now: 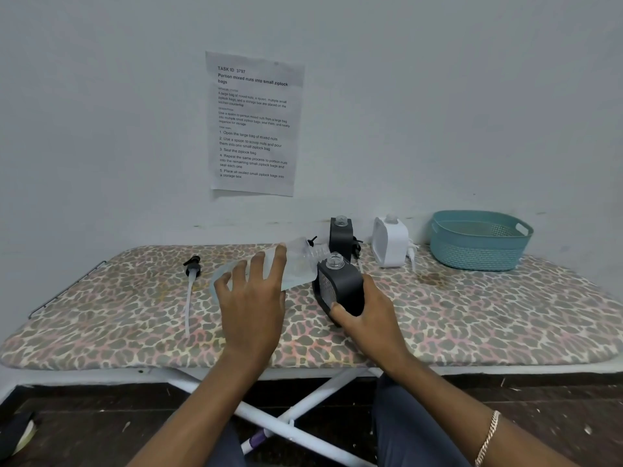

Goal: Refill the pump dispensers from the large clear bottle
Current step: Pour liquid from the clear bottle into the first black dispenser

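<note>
Leopard-print ironing board point(472, 315) carries the work. Above it the left hand point(251, 298) curls its fingers over the large clear bottle point(296, 264), tipped right; flow is hard to judge. The right hand point(367, 315) wraps the tilted black dispenser point(340, 288). Steady it, meet its small mouth, pour 1 thin stream.

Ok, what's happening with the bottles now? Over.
Left hand grips clear bottle, tipped sideways. Right hand holds black dispenser, neck open. Nothing between them.
</note>
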